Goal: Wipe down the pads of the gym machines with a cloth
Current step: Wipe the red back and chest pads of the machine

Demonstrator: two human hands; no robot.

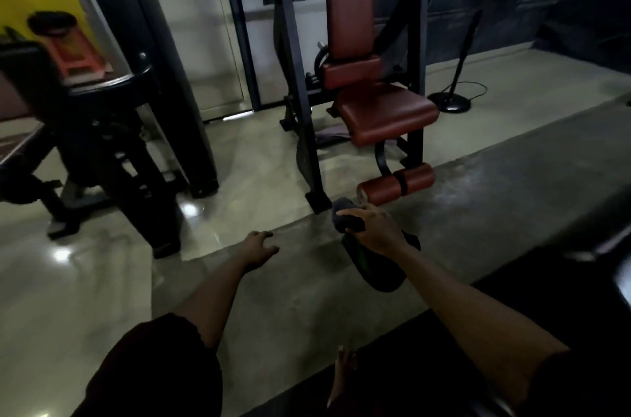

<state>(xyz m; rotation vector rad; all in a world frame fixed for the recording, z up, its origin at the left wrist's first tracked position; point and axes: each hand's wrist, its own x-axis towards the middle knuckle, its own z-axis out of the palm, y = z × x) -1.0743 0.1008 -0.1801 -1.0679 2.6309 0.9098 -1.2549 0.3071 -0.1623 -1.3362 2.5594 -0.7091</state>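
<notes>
Our right hand (377, 228) has its fingers curled round a bunched dark cloth (345, 211), held low just beside the left end of the brown roller pad (397, 182). We can't confirm contact with the pad. Left hand (260, 247) hangs free, fingers loosely spread, gripping nothing. A dark item with a green stripe (372, 266) sits under the right hand; can't tell what it is. Seat pad (386, 114) and back pad (348, 6) sit above on the same machine. Risks: the cloth is wadded, so a wipe likely covers a narrow strip and misses the roller's underside. The roller may also spin under pressure with nothing bracing it. The black frame foot (319, 201) is right next to the cloth, easy to knock knuckles on. The rubber mat (495, 198) meets glossy tile (85, 280) under both hands, a slip or trip point for the bare foot (345, 372). Open room runs right along the mat. The left is crowded by a second machine (102, 143). Fan stand (450, 102) and its cable (478, 88) lie well behind.
</notes>
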